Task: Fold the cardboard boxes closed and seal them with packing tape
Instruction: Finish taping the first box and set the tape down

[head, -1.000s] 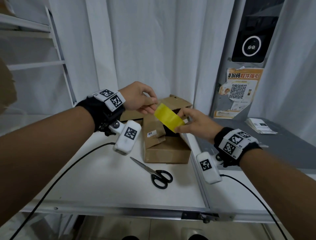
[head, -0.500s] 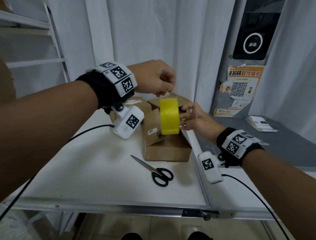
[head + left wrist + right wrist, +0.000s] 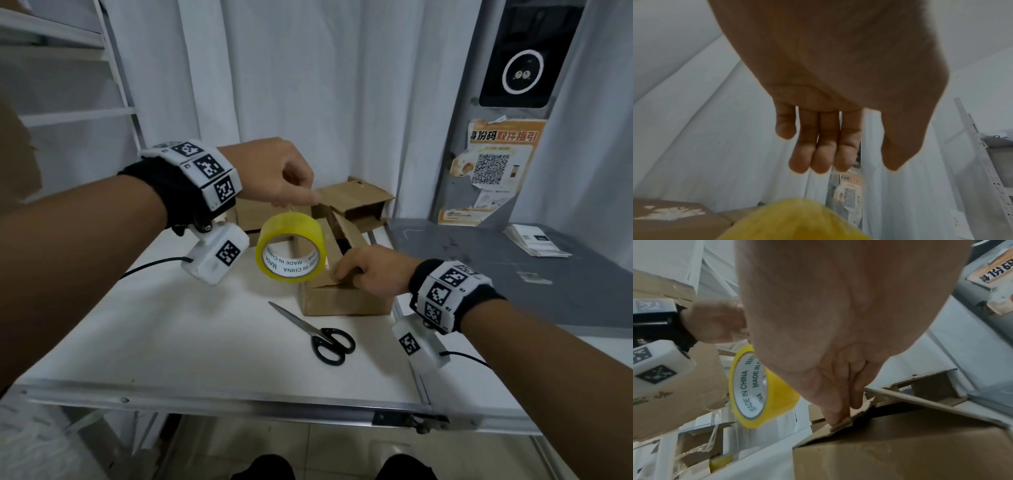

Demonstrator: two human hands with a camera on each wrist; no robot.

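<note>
A yellow packing tape roll [image 3: 291, 253] hangs in the air over the table, its open core facing me. My left hand [image 3: 301, 202] is above it and pinches the tape's free end; the clear strip runs down to the roll. In the left wrist view the roll [image 3: 793, 219] is a yellow blur below the fingers. A small brown cardboard box [image 3: 346, 301] stands on the white table [image 3: 171, 342]; its top flaps are partly raised. My right hand [image 3: 342, 274] grips the near flap at its edge, and in the right wrist view the fingertips [image 3: 838, 417] pinch the torn cardboard.
Black-handled scissors [image 3: 318, 334] lie on the table in front of the box. More opened cardboard boxes [image 3: 356, 202] stand behind it against the white curtain. A grey surface [image 3: 479, 260] with paper leaflets adjoins at the right. The table's metal front edge [image 3: 239, 401] is near me.
My right hand let go of the tape roll and dropped onto the box flap. My left hand rose with the tape end, and the roll turned and now hangs beneath it.
</note>
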